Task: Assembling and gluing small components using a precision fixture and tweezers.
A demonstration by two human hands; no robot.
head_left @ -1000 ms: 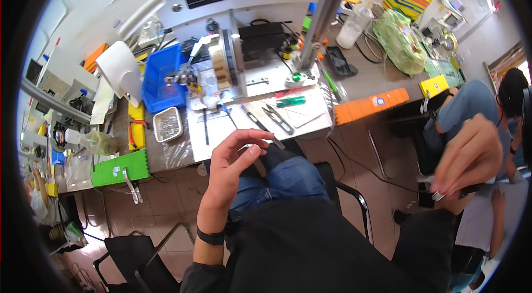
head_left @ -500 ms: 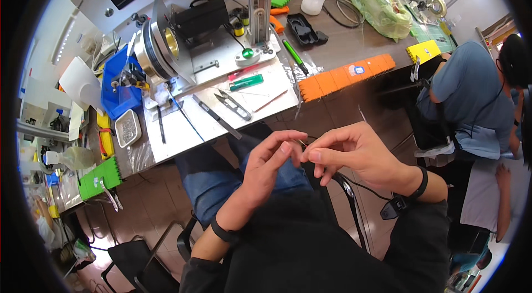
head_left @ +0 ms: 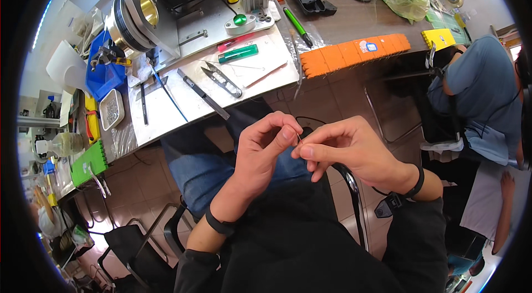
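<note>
Change we log: left hand (head_left: 257,146) now curls thumb and forefinger closer together at the thin piece (head_left: 300,139), grip we cannot tell; right hand (head_left: 354,151) stays pinched on it; it sits between both hands, so work looks two-handed.

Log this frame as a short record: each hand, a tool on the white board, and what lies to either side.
Left hand: thumb and forefinger close together; grip unclear
Right hand: pinching a thin piece, too small to identify
White board: black snips near the front edge
Left of board: blue bin
Right of board: green pen, orange strip along the table edge
</note>
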